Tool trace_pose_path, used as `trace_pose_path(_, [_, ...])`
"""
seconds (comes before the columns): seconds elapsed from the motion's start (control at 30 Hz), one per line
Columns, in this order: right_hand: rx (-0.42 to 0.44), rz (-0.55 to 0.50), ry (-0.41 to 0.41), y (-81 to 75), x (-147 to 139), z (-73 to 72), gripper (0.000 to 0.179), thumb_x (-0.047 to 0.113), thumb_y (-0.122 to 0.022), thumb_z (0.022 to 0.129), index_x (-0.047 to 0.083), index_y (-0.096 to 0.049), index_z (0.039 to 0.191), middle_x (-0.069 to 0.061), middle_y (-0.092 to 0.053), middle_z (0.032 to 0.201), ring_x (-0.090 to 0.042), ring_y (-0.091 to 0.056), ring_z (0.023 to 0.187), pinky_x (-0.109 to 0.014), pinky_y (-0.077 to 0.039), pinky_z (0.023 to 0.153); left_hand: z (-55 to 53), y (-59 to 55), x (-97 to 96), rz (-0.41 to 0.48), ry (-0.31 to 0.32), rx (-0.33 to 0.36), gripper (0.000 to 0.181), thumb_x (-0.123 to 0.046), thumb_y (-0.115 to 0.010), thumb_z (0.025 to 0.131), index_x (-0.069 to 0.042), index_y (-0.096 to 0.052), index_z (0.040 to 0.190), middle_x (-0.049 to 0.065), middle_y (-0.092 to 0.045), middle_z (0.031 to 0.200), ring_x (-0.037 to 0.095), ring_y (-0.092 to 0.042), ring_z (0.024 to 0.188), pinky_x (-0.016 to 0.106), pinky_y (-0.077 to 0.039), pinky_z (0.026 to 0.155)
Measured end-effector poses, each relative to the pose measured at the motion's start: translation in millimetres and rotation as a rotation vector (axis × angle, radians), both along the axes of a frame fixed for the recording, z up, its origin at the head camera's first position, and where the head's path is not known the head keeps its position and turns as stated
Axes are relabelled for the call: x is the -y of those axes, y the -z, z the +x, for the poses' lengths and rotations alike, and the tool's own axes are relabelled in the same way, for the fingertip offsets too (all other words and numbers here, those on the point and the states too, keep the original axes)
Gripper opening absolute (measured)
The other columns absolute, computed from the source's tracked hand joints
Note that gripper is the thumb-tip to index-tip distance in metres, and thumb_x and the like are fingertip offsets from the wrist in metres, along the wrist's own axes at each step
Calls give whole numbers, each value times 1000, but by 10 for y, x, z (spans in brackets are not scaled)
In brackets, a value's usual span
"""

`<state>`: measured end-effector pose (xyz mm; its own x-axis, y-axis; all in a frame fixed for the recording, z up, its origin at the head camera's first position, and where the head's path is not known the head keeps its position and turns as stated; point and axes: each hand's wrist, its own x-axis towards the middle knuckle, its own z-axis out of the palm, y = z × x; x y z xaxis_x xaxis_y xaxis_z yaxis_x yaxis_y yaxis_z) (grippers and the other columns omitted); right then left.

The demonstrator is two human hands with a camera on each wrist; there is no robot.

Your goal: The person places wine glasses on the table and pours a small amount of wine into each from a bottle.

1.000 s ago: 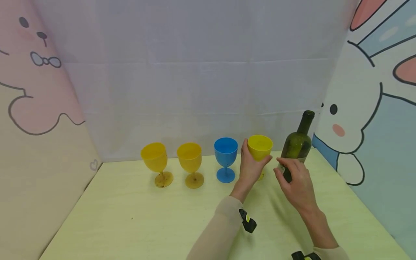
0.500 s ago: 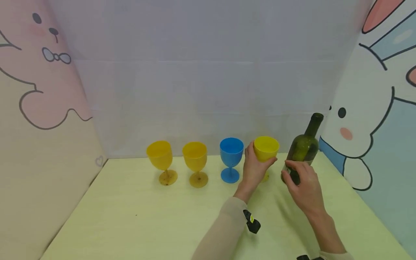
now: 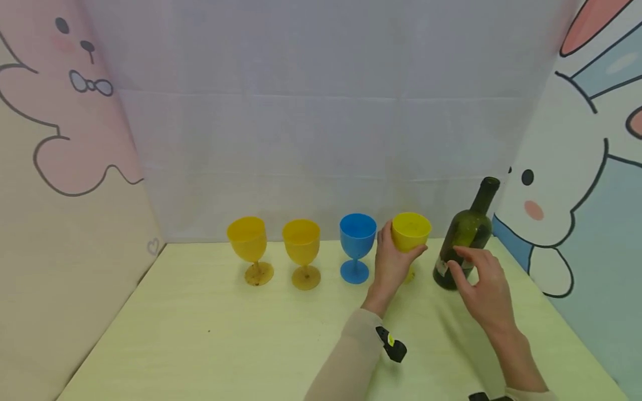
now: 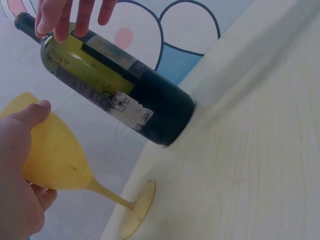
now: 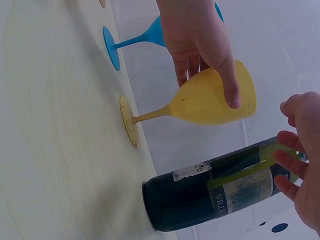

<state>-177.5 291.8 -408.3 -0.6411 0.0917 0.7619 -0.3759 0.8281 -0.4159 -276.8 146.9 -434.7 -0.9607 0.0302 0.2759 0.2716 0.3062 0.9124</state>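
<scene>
Nearest, the right hand (image 3: 484, 287) has eased back, fingers loosely bent, holding nothing and baring more of the green bottle (image 3: 465, 231), which seems released, standing near the surface's (image 3: 210, 367) far right corner. The left hand (image 3: 393, 267) grips a yellow goblet (image 3: 411, 235) by its bowl. Leftward along the far edge stand a blue goblet (image 3: 357, 236) and two yellower-brown ones (image 3: 302, 244).

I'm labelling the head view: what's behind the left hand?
Behind the left hand is the held yellow goblet; its bowl and part of its foot show. The hand covers most of its stem, which both wrist views show.
</scene>
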Motion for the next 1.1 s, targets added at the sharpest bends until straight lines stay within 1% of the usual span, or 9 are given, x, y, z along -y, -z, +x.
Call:
trace_pose_path(0.13, [-4,-17,2,-45,-55,-21,34,-2,-75,81,-4,-66,114,-20,-63,102,-28,-51,91,-11,-28,89,-2,-6,-2,17,-10,11,84,-44,-80,81,-26,-34,148,-3,-48,136,15,-52,120,39,-48,108])
trace_pose_path(0.23, [2,-36,11,-84,-105,-34,34,-1,-74,83,-4,-65,115,-21,-63,101,-24,-50,93,-8,-27,89,-12,-9,-24,26,-23,13,84,-44,-80,81,-26,-34,149,-3,-49,137,15,-52,121,40,-47,108])
trace_pose_path(0.43, [52,-141,49,-108,-192,-27,33,6,-71,89,-1,-64,121,-18,-64,106,12,-42,98,-8,-30,86,-19,9,-42,44,-43,26,85,-44,-81,80,-26,-35,149,-3,-49,138,16,-52,122,40,-46,109])
trace_pose_path(0.5, [67,-170,63,-107,-219,-20,34,7,-71,90,-1,-64,122,-18,-63,108,17,-40,98,-9,-31,85,-11,12,-40,55,-40,35,85,-44,-81,80,-26,-35,150,-3,-49,138,16,-52,122,41,-45,110])
trace_pose_path(0.6, [79,-184,82,-104,-254,-21,35,8,-70,91,-2,-62,124,-15,-62,111,18,-40,99,-10,-32,85,5,16,-36,69,-37,40,85,-44,-82,80,-27,-35,150,-3,-49,138,16,-52,122,41,-45,110])
trace_pose_path(0.67, [79,-191,86,-101,-277,-33,36,8,-70,91,-2,-62,125,-9,-61,111,19,-41,99,-10,-32,86,10,21,-37,79,-40,34,85,-43,-82,80,-27,-36,149,-2,-49,138,16,-52,122,42,-45,110])
trace_pose_path(0.83, [77,-232,88,-102,-325,-75,42,10,-70,91,1,-59,131,23,-49,112,17,-42,102,-8,-32,85,13,52,-48,95,-52,7,85,-41,-82,80,-26,-38,150,0,-50,138,18,-53,123,42,-44,111])
trace_pose_path(0.9, [77,-254,91,-113,-345,-89,45,10,-71,91,2,-58,133,31,-43,112,16,-42,102,-8,-32,85,12,64,-52,104,-58,-7,84,-41,-83,79,-25,-39,149,1,-51,137,18,-53,122,42,-44,111])
trace_pose_path(1.1, [126,-342,108,-111,-410,-139,52,12,-73,89,6,-54,137,31,-41,112,14,-44,97,-10,-34,82,7,82,-59,112,-58,-20,84,-41,-83,79,-25,-39,150,2,-51,137,19,-53,122,42,-44,111])
